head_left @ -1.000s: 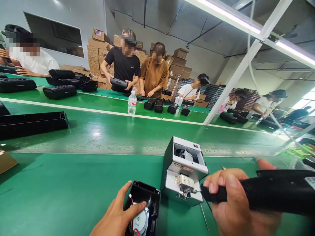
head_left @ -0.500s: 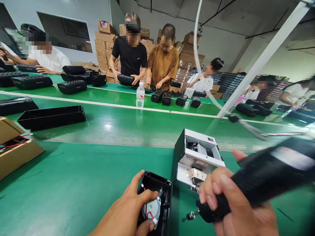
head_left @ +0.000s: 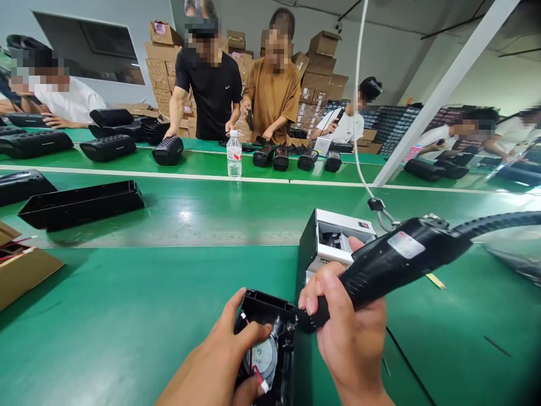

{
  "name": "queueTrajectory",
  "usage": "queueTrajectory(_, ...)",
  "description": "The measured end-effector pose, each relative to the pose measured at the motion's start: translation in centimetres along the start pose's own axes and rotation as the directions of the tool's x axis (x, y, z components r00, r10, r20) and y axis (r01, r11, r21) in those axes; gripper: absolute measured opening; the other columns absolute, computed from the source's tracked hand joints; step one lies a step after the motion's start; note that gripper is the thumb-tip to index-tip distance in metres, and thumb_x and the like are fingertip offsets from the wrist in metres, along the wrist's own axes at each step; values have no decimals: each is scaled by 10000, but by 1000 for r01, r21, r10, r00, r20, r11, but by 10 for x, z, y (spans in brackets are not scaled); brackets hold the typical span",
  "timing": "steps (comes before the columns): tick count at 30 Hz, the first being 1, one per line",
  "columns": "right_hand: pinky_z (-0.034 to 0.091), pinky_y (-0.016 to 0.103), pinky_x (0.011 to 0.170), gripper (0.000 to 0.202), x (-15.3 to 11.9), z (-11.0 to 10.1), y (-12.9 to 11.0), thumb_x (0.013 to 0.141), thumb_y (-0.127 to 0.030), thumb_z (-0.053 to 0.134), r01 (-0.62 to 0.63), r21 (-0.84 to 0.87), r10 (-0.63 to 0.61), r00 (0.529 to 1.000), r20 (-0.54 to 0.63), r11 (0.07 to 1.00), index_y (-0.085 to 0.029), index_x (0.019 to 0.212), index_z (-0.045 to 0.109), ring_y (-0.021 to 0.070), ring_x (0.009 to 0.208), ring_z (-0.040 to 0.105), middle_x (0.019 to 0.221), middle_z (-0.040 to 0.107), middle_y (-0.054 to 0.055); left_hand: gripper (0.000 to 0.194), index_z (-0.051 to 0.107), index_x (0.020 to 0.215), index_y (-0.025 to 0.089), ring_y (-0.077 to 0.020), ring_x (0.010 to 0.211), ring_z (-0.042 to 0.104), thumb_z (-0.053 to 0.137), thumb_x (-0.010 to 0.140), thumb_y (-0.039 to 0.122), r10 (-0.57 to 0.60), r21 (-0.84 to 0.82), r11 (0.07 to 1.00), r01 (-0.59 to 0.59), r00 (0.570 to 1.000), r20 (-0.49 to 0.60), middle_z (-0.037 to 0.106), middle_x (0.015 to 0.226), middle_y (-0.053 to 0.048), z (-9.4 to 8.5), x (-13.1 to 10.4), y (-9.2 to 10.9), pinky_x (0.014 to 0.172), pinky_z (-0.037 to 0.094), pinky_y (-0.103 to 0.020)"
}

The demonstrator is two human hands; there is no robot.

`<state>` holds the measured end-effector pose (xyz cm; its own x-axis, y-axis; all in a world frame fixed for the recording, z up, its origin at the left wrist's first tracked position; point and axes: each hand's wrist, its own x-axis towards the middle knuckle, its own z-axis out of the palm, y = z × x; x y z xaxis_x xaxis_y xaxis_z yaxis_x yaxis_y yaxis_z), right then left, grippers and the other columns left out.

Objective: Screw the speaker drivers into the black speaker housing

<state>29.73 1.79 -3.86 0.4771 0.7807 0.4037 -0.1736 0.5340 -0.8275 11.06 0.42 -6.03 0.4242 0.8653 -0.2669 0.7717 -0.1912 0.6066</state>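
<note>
My left hand (head_left: 220,361) grips a small black speaker housing (head_left: 270,316) on the green bench, with a round silver driver (head_left: 262,356) and red and white wires inside it. My right hand (head_left: 349,332) is wrapped around a black electric screwdriver (head_left: 393,262), whose tip touches the housing's upper right corner. A black corrugated cable (head_left: 499,221) and a white cord run off the tool. Right behind the housing sits a white and black screw feeder box (head_left: 338,234).
A long black tray (head_left: 80,203) lies on the conveyor belt (head_left: 253,214) at left, and an open cardboard box (head_left: 21,262) sits at the left edge. A water bottle (head_left: 234,155) stands across the belt. Several people work at the far bench among black speakers. A white post (head_left: 435,96) rises at right.
My right hand swung the screwdriver from the feeder box down and left until its tip met the housing. My left hand closed more around the housing. The view tilted down.
</note>
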Motion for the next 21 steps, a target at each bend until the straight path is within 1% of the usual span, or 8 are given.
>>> queueTrajectory(4, 550, 266, 553, 526, -4, -1, 1, 1054, -321, 725, 13, -11, -13, 1000, 17, 1000, -332, 1516, 473, 103, 529, 559, 723, 565, -97, 685, 739, 1305, 397, -278, 1109, 788, 737, 720, 40, 1, 8, 1000, -1, 1000, -11, 179, 1822, -53, 0, -1, 1, 989, 625, -390)
queueTrajectory(8, 555, 270, 544, 550, -5, -3, 3, 1059, -308, 716, 4, -8, -3, 1000, 23, 1000, -341, 1542, 456, 108, 538, 562, 741, 565, -91, 673, 744, 1293, 392, -270, 1117, 786, 727, 721, 38, 17, -6, 1000, -17, 999, -36, 193, 1817, -44, 1, -2, 0, 977, 624, -363)
queueTrajectory(10, 556, 273, 551, 522, -7, -4, 5, 1065, -310, 707, -4, -1, 4, 1000, 29, 1000, -343, 1524, 460, 106, 534, 562, 742, 567, -93, 669, 744, 1294, 398, -264, 1102, 789, 731, 725, 47, 10, -4, 1000, -10, 999, -40, 186, 1820, -35, 2, -2, -1, 966, 628, -359)
queueTrajectory(13, 560, 269, 574, 498, -10, -5, 8, 1075, -301, 690, -5, -1, 5, 999, 34, 1000, -344, 1508, 449, 105, 539, 570, 726, 572, -97, 687, 739, 1300, 407, -253, 1094, 791, 738, 718, 41, 5, -1, 1000, -5, 999, -34, 152, 1831, -24, 2, -2, -2, 1008, 618, -372)
queueTrajectory(15, 558, 269, 586, 475, -12, -6, 10, 1087, -288, 667, 4, -3, -3, 998, 65, 1000, -351, 1501, 443, 107, 554, 571, 721, 571, -94, 690, 737, 1293, 412, -246, 1098, 791, 737, 713, 38, 4, -7, 1000, -4, 1000, -29, 141, 1833, -14, 3, -2, -3, 1025, 614, -374)
queueTrajectory(18, 540, 270, 585, 391, -14, -7, 12, 1101, -272, 644, 8, 9, -9, 992, 125, 1000, -373, 1440, 478, 107, 572, 557, 738, 559, -87, 670, 734, 1287, 416, -253, 1125, 785, 737, 723, 54, 10, -16, 1000, -10, 999, -53, 170, 1825, -3, 4, -3, -4, 1007, 622, -365)
queueTrajectory(21, 517, 268, 575, 425, -16, -7, 10, 1091, -255, 656, -8, 19, 5, 987, 163, 1000, -383, 1448, 467, 109, 575, 554, 734, 560, -87, 682, 717, 1323, 424, -263, 1145, 779, 725, 745, 62, 24, -20, 999, -25, 998, -56, 158, 1824, -3, 5, -4, -4, 960, 635, -358)
